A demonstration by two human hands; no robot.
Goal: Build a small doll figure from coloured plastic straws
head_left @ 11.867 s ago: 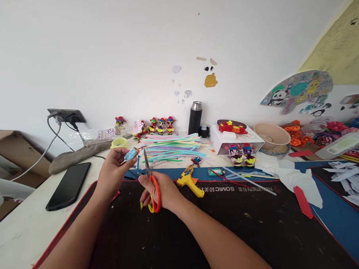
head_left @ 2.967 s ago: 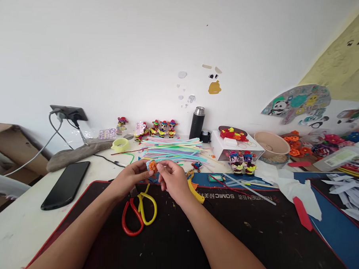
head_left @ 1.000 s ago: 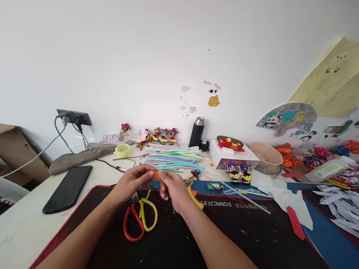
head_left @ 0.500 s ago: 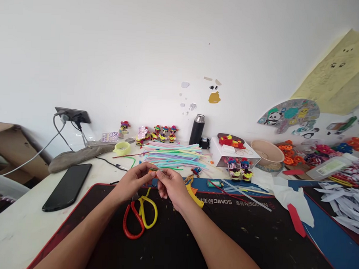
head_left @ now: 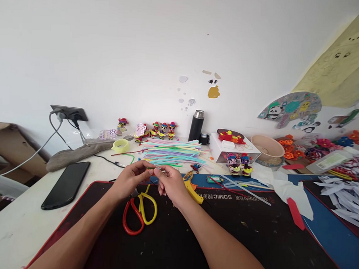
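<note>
My left hand [head_left: 132,180] and my right hand [head_left: 172,182] meet fingertip to fingertip above the far edge of the black mat [head_left: 175,241]. Both are closed in a pinch around something tiny with a hint of orange and green; the fingers hide most of it. Just below my left hand lie scissors [head_left: 155,213] with one red and one yellow handle, their blades partly covered by the hand. To the right of my right hand rests a yellow glue gun [head_left: 194,192]. Behind the hands is a pile of pastel pipe cleaners [head_left: 172,152].
A black phone [head_left: 66,185], a piece of driftwood [head_left: 74,155] and a roll of tape [head_left: 121,146] are at left. Along the wall stand small figures [head_left: 163,130], a black thermos [head_left: 196,126] and a white box [head_left: 214,148]. White paper strips [head_left: 343,197] lie at far right.
My fingertips have shifted slightly around the small thing, and less of it shows. The whole view has tilted down a little; the objects on the table stay in place.
</note>
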